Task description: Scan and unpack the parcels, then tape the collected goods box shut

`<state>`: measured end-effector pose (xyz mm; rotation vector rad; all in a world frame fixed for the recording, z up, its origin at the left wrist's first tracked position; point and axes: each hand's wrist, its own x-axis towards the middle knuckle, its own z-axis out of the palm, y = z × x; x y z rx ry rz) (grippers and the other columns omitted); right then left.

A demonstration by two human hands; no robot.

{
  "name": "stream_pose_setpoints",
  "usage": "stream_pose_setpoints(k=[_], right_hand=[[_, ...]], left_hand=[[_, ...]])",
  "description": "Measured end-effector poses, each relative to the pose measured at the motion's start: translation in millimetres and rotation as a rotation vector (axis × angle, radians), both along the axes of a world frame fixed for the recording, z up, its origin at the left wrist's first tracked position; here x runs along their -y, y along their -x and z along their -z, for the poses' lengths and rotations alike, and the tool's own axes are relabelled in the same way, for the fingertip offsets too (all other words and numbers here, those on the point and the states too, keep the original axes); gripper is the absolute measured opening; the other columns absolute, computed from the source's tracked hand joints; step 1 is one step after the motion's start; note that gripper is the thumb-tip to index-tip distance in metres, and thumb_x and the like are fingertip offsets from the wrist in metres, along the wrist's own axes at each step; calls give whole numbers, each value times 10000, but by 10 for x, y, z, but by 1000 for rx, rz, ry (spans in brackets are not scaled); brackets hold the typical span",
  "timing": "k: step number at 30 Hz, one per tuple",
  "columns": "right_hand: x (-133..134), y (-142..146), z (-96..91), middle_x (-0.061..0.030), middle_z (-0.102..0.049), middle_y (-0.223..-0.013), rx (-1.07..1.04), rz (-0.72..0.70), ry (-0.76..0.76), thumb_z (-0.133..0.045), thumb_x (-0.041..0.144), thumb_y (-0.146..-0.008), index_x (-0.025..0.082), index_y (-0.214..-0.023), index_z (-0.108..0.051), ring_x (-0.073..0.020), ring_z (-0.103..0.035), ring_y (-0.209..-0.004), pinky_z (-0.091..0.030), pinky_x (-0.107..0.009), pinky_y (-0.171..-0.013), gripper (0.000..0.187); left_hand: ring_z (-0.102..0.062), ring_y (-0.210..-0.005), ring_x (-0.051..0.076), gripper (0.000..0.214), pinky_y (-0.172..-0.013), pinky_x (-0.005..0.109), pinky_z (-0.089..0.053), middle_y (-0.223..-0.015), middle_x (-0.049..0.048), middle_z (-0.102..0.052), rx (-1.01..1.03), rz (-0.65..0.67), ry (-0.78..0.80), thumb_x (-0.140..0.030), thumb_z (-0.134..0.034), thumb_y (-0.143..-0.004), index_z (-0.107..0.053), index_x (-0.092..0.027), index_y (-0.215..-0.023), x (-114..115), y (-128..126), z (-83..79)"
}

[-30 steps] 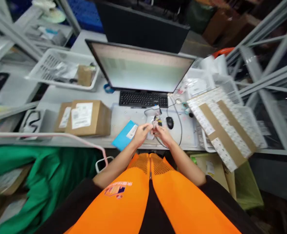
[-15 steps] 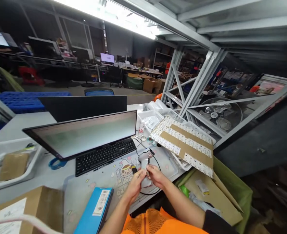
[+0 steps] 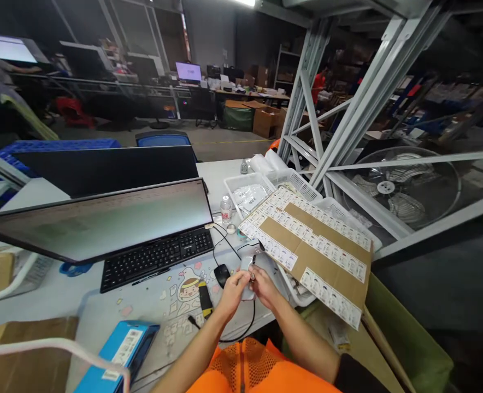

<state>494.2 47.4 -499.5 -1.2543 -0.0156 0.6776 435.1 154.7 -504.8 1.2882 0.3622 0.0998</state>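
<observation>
A white and grey barcode scanner is held upright over the desk mat, in front of my body. My left hand closes on its left side and my right hand on its right, thumbs meeting near the middle. Something small and shiny shows between the fingertips, too small to name. Fingers partly cover the handle. A black cable curves below the hands. Left of them lie a black mouse, a yellow-and-black tool and a loose black cable plug.
A keyboard sits below a monitor. Cardboard covered in stickers rests across white baskets at right. A bottle stands behind the mouse. A blue box and brown carton are at front left.
The view has shifted, so the monitor and blue box appear further left. The mouse and yellow-and-black tool show more fully. Both hands stay on the scanner, which has tilted away somewhat.
</observation>
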Motion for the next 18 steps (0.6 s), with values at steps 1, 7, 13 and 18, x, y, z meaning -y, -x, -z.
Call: stream_pose_setpoints(k=[1, 7, 13, 18], right_hand=[[32, -75, 20, -2, -623, -730, 7, -2, 4, -883, 704, -688, 230, -795, -674, -141, -493, -634, -382, -270, -552, 528], [349, -535, 172, -79, -760, -984, 105, 24, 142, -827, 806, -697, 233, -1094, -759, -236, -702, -876, -551, -340, -713, 700], [872, -1014, 386, -113, -784, -949, 85, 171, 268, -842, 825, -629, 201, -1093, -739, -264, -736, -840, -584, -370, -707, 785], [1172, -1271, 503, -114, -785, -936, 136, 241, 349, -811, 817, -672, 214, -1068, -750, -267, -741, -826, -595, -384, -717, 724]], left_hand=[[-616, -718, 249, 588, -775, 385, -545, -697, 34, -649, -10, -13, -6, -821, -773, -744, -735, -235, -771, 21, -87, -24], [-611, -667, 228, 634, -651, 333, -523, -677, 21, -642, 20, -162, -57, -837, -740, -776, -721, -212, -883, -178, -829, -246], [-549, -601, 158, 672, -545, 250, -451, -693, 11, -635, 148, -249, -233, -842, -727, -790, -707, -179, -898, -782, -1877, -502], [-553, -578, 141, 647, -483, 233, -440, -752, 24, -647, 172, -340, -235, -807, -762, -778, -681, -178, -909, -1193, -2765, -612]])
